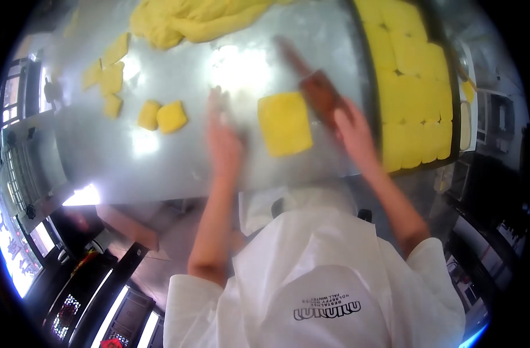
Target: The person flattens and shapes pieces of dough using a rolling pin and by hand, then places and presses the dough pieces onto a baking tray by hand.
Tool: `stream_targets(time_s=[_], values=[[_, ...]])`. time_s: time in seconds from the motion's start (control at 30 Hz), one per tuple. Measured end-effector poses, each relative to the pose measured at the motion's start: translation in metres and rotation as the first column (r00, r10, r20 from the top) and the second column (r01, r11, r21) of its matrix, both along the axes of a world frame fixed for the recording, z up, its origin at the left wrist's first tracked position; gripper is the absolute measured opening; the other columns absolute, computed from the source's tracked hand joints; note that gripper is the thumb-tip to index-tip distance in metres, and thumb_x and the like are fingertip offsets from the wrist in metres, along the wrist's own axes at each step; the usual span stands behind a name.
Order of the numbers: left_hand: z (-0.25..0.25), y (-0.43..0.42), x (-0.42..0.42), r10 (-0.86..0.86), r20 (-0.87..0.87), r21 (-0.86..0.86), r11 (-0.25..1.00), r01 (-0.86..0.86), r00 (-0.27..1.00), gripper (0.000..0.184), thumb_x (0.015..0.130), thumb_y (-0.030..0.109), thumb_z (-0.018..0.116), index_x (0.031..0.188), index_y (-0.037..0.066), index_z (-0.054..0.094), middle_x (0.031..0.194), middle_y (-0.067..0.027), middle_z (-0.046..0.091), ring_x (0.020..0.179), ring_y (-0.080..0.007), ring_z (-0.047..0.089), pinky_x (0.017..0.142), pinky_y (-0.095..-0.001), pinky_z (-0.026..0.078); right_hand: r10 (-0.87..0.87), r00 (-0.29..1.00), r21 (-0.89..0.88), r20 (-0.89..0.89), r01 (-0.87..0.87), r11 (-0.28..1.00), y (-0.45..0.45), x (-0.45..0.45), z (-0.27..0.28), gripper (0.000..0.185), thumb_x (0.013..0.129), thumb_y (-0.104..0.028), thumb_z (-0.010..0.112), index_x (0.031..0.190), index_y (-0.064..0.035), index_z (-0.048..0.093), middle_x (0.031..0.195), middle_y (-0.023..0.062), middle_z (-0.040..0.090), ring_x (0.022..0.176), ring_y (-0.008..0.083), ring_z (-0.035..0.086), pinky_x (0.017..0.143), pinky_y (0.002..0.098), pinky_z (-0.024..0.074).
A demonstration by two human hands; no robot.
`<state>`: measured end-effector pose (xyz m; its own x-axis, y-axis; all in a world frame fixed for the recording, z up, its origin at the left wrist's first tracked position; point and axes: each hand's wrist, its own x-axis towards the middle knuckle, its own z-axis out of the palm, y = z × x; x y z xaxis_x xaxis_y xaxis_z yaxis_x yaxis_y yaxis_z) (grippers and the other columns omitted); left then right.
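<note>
A wooden rolling pin [321, 95] slants across the metal table, and my right hand [353, 130] is closed around its near end. The pin is blurred at its far handle. Just left of it lies a flattened square of yellow dough [285, 124] with rounded corners. My left hand [224, 142] is on the other side of that square, apart from it, fingers stretched forward and smeared by motion, holding nothing that I can see. Further left, two small thick dough pieces [150, 115] sit side by side, touching.
A large mass of yellow dough [195, 20] lies at the far side of the shiny metal table [178, 165]. Several dough pieces [111, 78] are grouped at the left. On the right stands a dark-rimmed tray [455, 124] covered with flat yellow dough squares [416, 95].
</note>
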<state>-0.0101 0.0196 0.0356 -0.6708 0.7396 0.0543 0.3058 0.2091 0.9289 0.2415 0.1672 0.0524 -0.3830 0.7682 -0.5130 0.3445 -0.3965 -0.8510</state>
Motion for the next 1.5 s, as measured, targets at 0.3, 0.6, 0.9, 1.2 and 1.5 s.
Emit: stream_targets(time_s=[0.3, 0.6, 0.9, 1.2, 1.5], values=[[-0.038, 0.019, 0.061, -0.062, 0.298, 0.273, 0.962, -0.022, 0.952, 0.075, 0.114, 0.041, 0.040, 0.166, -0.006, 0.015, 0.172, -0.0244, 0.023, 0.161, -0.0347, 0.022, 0.131, -0.0470, 0.017, -0.248, 0.964, -0.149, -0.096, 0.232, 0.961, -0.068, -0.033, 0.009, 0.062, 0.107, -0.035, 0.065, 0.159, -0.0125, 0.041, 0.078, -0.0060, 0.054, 0.057, 0.0021, 0.043, 0.046, 0.0201, 0.0313], [-0.032, 0.006, 0.089, -0.002, 0.392, 0.280, 0.953, -0.117, 0.920, 0.075, 0.114, 0.040, 0.041, 0.165, -0.009, 0.017, 0.172, -0.0260, 0.022, 0.160, -0.0356, 0.022, 0.132, -0.0498, 0.017, -0.266, 0.950, -0.249, -0.163, 0.221, 0.943, -0.101, -0.019, 0.007, 0.065, 0.109, -0.037, 0.063, 0.161, -0.0118, 0.035, 0.083, -0.0038, 0.055, 0.058, 0.0023, 0.044, 0.046, 0.0201, 0.0328], [-0.002, 0.035, 0.065, -0.135, -0.337, -0.242, 0.969, 0.053, 0.932, 0.075, 0.104, 0.028, 0.059, 0.160, -0.011, 0.028, 0.168, -0.0284, 0.030, 0.158, -0.0433, 0.026, 0.129, -0.0536, 0.022, -0.077, 0.996, 0.181, -0.035, 0.082, 0.980, -0.039, 0.014, -0.002, 0.064, 0.103, -0.016, 0.069, 0.156, 0.0002, 0.036, 0.142, 0.0127, 0.058, 0.127, 0.0195, 0.058, 0.107, 0.0330, 0.0468], [-0.022, 0.047, 0.078, -0.360, -0.443, -0.364, 0.909, 0.202, 0.821, 0.081, 0.097, 0.033, 0.068, 0.157, -0.009, 0.035, 0.166, -0.0275, 0.033, 0.155, -0.0450, 0.028, 0.128, -0.0549, 0.022, 0.120, 0.990, 0.301, 0.075, -0.137, 0.944, 0.002, 0.015, 0.002, 0.067, 0.096, -0.033, 0.078, 0.151, -0.0082, 0.050, 0.129, 0.0173, 0.068, 0.119, 0.0265, 0.067, 0.102, 0.0357, 0.0510], [-0.028, 0.008, -0.016, -0.156, -0.595, -0.195, 0.980, 0.046, 0.788, 0.027, 0.105, 0.019, 0.059, 0.087, 0.002, 0.067, 0.083, -0.0178, 0.064, 0.080, -0.0377, 0.060, 0.072, -0.0474, 0.047, 0.521, 0.685, 0.556, 0.510, -0.724, 0.409, 0.035, -0.008, -0.004, 0.072, 0.086, -0.057, 0.077, 0.146, -0.0225, 0.058, 0.102, 0.0130, 0.077, 0.087, 0.0351, 0.074, 0.077, 0.0432, 0.0568]])
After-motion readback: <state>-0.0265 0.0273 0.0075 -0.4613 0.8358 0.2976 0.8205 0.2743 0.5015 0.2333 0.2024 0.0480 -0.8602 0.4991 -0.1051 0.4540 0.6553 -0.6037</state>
